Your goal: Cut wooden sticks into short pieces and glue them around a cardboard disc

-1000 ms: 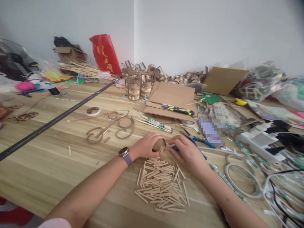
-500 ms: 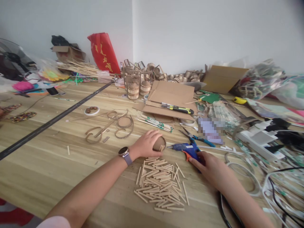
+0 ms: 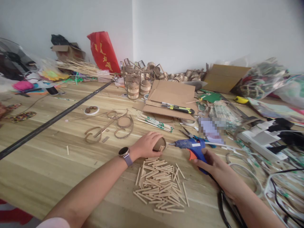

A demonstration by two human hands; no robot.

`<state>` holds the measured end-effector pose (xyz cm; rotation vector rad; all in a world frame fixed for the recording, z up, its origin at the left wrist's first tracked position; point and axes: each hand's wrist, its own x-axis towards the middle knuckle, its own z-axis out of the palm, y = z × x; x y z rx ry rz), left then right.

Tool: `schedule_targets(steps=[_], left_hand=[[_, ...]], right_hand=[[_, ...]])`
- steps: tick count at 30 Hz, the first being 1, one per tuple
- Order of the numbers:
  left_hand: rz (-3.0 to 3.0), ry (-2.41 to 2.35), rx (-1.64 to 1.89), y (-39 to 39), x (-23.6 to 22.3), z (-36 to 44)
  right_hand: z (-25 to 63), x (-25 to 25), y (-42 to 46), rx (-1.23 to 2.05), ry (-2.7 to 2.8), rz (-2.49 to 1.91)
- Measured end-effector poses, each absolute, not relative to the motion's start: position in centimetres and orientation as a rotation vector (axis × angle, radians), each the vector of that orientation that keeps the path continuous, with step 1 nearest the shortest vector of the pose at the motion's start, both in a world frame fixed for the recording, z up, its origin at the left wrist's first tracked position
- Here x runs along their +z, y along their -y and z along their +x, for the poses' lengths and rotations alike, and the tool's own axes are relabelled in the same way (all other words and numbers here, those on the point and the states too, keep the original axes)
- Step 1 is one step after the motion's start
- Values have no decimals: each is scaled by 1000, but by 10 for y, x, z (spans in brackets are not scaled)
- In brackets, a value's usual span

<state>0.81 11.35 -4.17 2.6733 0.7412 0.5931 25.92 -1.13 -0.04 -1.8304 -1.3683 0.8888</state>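
Far left of the stick pile, table edge slants down to the left sleeve; red patch below it, cut off, can't identify. Wood-grain tabletop runs from that edge to the pile; black strip crosses it diagonally, upper left of pile. Strip coils closer in, also upper left.

Just beyond pile: left hand, fingers curved around round piece, holding it on the table. Hand hides its left side. Short sticks at its right inner side; count unclear. Cardboard and pale wall further behind pile.

Upper right of pile: glue gun, nozzle pointing left, near round piece, small gap between. Right hand closed on its handle; some fingers hidden. Pliers partly behind gun. Tape rings, white power strip and cables crowd right of pile. Label pixelated, unreadable.
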Motion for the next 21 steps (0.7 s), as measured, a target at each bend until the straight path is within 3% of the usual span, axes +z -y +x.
schedule_targets(steps=[9,21], left_hand=[[2652,-752,598,-112,-42,7],[2629,-778,558,-110,-39,10]], right_hand=[[253,-7,18,1265,1195,-1630],[239,-12,14,914,1429,-1844]])
